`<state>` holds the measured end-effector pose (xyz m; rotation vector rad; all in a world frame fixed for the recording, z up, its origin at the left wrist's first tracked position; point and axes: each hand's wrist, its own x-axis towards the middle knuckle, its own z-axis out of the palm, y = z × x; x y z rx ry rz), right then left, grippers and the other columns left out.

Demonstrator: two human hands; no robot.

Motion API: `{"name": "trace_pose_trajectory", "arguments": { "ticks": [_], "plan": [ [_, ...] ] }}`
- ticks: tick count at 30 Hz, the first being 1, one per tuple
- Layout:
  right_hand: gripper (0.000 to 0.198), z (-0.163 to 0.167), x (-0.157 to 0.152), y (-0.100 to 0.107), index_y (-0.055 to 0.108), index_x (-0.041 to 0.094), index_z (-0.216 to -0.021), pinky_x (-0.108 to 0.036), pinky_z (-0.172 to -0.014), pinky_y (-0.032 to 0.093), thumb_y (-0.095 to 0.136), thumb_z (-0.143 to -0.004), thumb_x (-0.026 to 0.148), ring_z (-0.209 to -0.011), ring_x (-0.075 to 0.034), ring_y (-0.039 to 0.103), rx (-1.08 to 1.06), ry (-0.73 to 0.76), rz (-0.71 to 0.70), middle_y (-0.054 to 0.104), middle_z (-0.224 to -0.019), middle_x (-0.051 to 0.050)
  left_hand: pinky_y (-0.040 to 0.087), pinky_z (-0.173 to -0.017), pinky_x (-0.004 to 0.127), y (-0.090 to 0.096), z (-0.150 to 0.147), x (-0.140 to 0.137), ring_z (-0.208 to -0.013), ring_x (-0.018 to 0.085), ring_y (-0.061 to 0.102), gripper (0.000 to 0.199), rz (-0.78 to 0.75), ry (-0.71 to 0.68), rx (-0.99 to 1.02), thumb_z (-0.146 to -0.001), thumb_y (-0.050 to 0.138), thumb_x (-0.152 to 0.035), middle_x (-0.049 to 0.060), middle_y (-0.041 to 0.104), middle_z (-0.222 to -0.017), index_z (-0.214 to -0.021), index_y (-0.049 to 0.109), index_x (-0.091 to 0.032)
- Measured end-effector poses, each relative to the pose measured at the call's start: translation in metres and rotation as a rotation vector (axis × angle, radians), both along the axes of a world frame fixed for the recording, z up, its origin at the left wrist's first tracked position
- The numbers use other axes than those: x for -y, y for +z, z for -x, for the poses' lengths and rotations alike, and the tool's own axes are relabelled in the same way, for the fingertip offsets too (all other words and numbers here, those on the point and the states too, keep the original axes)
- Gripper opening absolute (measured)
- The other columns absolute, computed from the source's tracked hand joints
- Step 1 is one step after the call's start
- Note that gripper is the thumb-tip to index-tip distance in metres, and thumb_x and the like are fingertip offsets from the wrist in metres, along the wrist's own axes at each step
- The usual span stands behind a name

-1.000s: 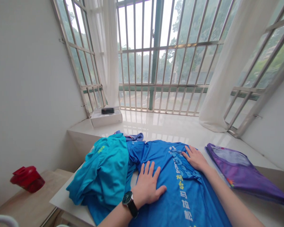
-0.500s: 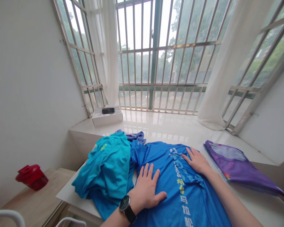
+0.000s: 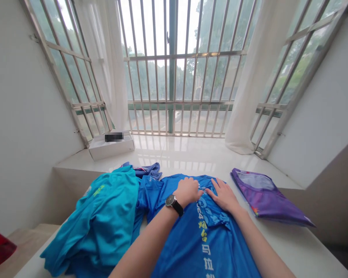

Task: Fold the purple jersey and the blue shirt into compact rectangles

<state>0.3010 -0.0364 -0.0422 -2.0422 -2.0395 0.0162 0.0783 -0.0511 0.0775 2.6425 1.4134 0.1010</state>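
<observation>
A blue T-shirt (image 3: 185,239) with a line of white and yellow printed characters lies spread in front of me. My left hand (image 3: 188,191), with a black-strapped watch on the wrist, is at its upper part, fingers bent and bunched down against the fabric, fingertips largely hidden. Just right of it, my right hand (image 3: 222,195) rests flat on the shirt's upper right, fingers spread. Below that hand the cloth is wrinkled over a light-blue print. Against the shirt's left side lies a crumpled turquoise garment (image 3: 110,212).
A purple folded garment in a clear bag (image 3: 266,197) lies at the right. Behind the clothes, the white windowsill (image 3: 174,150) holds a white box (image 3: 113,148) below a barred window. A purple-blue cloth (image 3: 150,170) pokes out at the back. A red container (image 3: 0,247) stands lower left.
My left hand has moved up the shirt toward my right hand, and its spread fingers have curled. My right hand stays flat on the shirt. The view has shifted right.
</observation>
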Motion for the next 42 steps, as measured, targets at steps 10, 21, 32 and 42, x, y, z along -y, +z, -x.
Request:
{"name": "trace_pose_trajectory", "arguments": {
  "ticks": [10,21,32,42],
  "plan": [
    [0.046,-0.026,-0.013,-0.011,0.065,0.014,-0.12,-0.046,-0.109,0.044,0.033,-0.098,0.04,-0.121,-0.028,0.059,-0.259,0.045,-0.405,0.066,-0.125,-0.017,0.05,-0.09,0.041,-0.048,-0.021,-0.033,-0.111,0.031,0.058,0.036,-0.036,0.145,0.113,-0.095,0.051,-0.043,0.015,0.065,-0.117,-0.11,0.068,-0.015],
    [0.042,-0.037,-0.019,-0.031,0.06,0.012,-0.124,-0.045,-0.095,0.049,0.043,-0.095,0.038,-0.108,-0.031,0.062,-0.011,0.006,-0.41,0.067,-0.115,-0.016,0.049,-0.089,0.04,-0.039,-0.026,-0.03,-0.107,0.03,0.06,0.023,0.035,0.09,0.143,-0.09,0.061,-0.036,0.013,0.067,-0.111,-0.102,0.069,-0.018],
    [0.032,-0.03,-0.011,-0.018,0.068,0.016,-0.108,-0.041,-0.085,0.047,0.046,-0.094,0.035,-0.097,-0.029,0.059,0.021,-0.04,-0.415,0.066,-0.1,-0.012,0.054,-0.085,0.038,-0.035,-0.017,-0.034,-0.104,0.029,0.065,0.027,0.083,0.12,0.113,-0.091,0.059,-0.034,0.014,0.068,-0.113,-0.108,0.068,-0.016],
    [0.025,-0.021,-0.003,-0.001,0.065,0.022,-0.086,-0.042,-0.081,0.044,0.043,-0.092,0.032,-0.089,-0.028,0.06,0.01,-0.047,-0.437,0.07,-0.092,-0.008,0.052,-0.089,0.037,-0.036,-0.017,-0.034,-0.109,0.028,0.062,0.027,0.097,0.122,0.119,-0.09,0.058,-0.033,0.014,0.066,-0.117,-0.11,0.067,-0.018]
  ]
}}
